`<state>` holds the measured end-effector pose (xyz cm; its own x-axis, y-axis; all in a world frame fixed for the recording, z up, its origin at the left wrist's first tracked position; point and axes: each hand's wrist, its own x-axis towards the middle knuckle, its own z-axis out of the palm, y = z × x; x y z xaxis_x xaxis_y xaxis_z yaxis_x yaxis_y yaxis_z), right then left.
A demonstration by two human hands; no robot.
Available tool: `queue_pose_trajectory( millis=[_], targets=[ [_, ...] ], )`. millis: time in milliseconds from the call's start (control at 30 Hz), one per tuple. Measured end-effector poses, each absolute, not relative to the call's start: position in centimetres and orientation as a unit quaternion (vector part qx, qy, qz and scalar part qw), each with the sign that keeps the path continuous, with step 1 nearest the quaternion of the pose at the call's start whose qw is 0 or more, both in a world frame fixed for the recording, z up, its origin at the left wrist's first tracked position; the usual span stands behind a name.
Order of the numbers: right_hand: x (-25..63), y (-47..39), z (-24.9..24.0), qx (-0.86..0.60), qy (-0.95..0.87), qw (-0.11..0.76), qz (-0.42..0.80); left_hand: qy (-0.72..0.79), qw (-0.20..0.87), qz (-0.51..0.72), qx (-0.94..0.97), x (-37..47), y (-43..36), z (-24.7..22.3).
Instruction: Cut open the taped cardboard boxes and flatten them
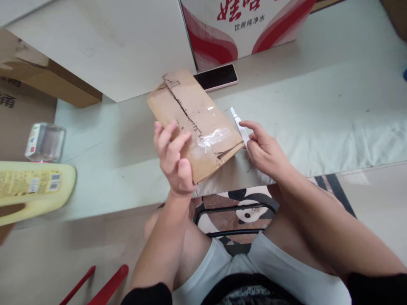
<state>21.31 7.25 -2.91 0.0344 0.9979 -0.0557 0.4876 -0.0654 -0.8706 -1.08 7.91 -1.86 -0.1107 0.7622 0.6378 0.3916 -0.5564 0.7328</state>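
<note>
A worn brown cardboard box (187, 114) with clear tape near its right end is tilted up above the pale cloth. Its near left edge rests in my left hand (174, 159), the fingers curled over the top face and the thumb at the lower corner. Pinched in my right hand (265, 150) is a slim white box cutter (240, 127), its tip pointing away from me, beside the box's right corner. Behind the box lies a black-screened phone (219, 77), partly covered by it.
Large white box (111, 46) and red-and-white carton (248, 29) stand at the back. At left are a clear plastic container (46, 142) and a yellow bottle (38, 186). The cloth's front edge (127, 209) lies before my legs; red bars (110, 286) show lower left.
</note>
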Motion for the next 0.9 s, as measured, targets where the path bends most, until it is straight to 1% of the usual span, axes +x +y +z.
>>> queue_pose_trajectory(
  millis=[100,133,200,267,333,433,533,600,667,733,800,900],
  targets=[
    [20.8,6.9,-2.5,-0.607,-0.571,0.392,0.390,0.456,0.215,0.591,0.630,-0.7,7.2,-2.4],
    [20.7,6.8,-2.5,-0.602,-0.563,0.410,0.390,0.462,0.219,0.589,0.626,-0.7,7.1,-2.6],
    [20.7,6.8,-2.6,-0.591,-0.541,0.445,0.399,0.460,0.194,0.588,0.636,-0.7,7.1,-2.8],
    [20.7,7.0,-2.9,-0.573,-0.517,0.480,0.417,0.425,0.153,0.588,0.671,-0.8,7.4,-2.7],
    [20.8,7.5,-3.2,-0.559,-0.501,0.510,0.420,0.398,0.139,0.580,0.697,-0.8,7.6,-2.5],
    [20.8,8.4,-3.0,-0.559,-0.484,0.561,0.373,0.417,0.165,0.562,0.695,-0.7,7.5,-2.3],
    [20.9,8.6,-1.4,-0.533,-0.454,0.641,0.316,0.445,0.180,0.553,0.681,-0.5,7.3,-2.2],
    [20.9,8.1,0.5,-0.489,-0.441,0.695,0.289,0.440,0.168,0.563,0.679,-0.4,7.2,-2.3],
    [20.8,7.2,2.5,-0.437,-0.441,0.732,0.282,0.421,0.130,0.573,0.691,-0.2,7.2,-2.4],
    [20.5,6.1,4.0,-0.394,-0.473,0.731,0.295,0.395,0.067,0.577,0.711,-0.2,7.3,-2.4],
    [19.9,5.2,4.6,-0.372,-0.524,0.698,0.317,0.373,0.006,0.580,0.724,-0.1,7.5,-2.3],
    [19.2,4.4,4.0,-0.375,-0.560,0.653,0.346,0.354,-0.034,0.586,0.728,0.0,7.8,-2.2]
  ],
)
